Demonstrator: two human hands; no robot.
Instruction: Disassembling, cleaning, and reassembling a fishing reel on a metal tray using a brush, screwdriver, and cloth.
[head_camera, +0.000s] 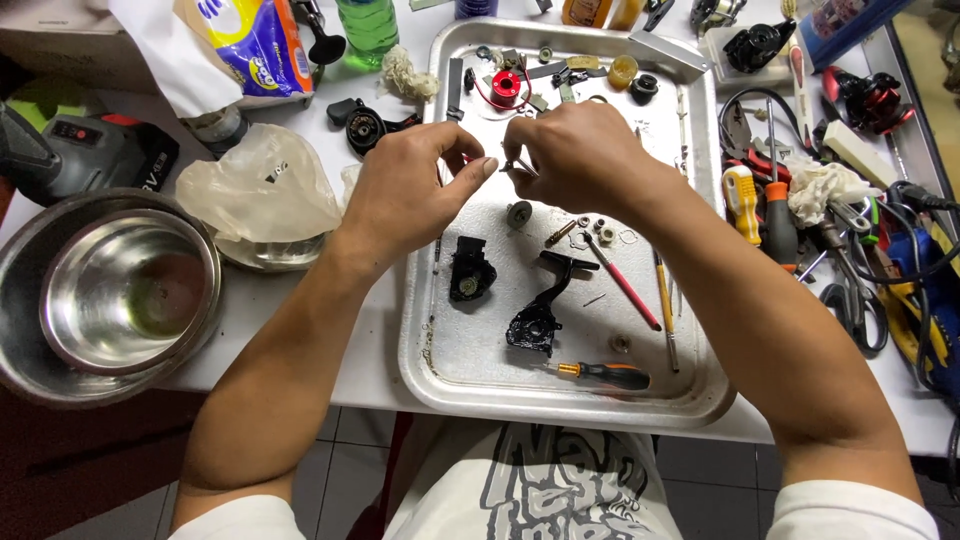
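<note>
Left hand (405, 190), right hand (575, 150) — pinching small metal part (518, 166) over tray (440, 350).

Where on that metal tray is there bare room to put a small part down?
The silver metal tray is bare along its near-left corner, bordered by the black reel body piece and the black-handled screwdriver. The far end, around the red spool, is crowded, and so is the centre under both hands.

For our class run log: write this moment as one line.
left hand: pinching small metal part | right hand: pinching same part | below: metal tray, black reel body
</note>
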